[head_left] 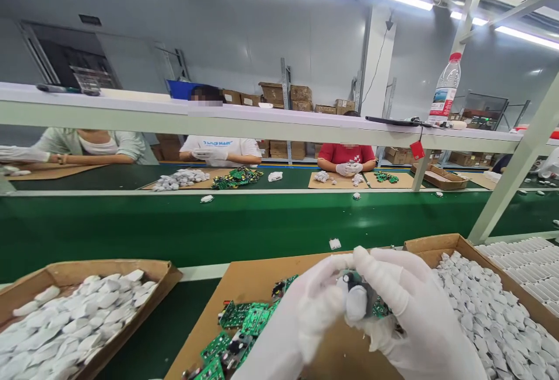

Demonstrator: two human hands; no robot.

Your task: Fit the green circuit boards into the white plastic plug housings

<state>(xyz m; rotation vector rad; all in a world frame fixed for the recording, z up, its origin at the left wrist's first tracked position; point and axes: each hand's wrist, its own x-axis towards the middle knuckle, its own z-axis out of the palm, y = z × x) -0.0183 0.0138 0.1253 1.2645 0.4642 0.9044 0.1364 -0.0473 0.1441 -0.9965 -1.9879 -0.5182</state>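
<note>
Both my hands wear white gloves and meet at the bottom centre. My left hand and my right hand are both closed around one small green circuit board with a white plastic shell against it. They hover over a brown cardboard sheet. A pile of green circuit boards lies on that sheet just left of my left hand.
A cardboard tray of white shells sits at the lower left, another at the right. A green conveyor belt carries single white parts. Three gloved workers sit across it under a shelf with a water bottle.
</note>
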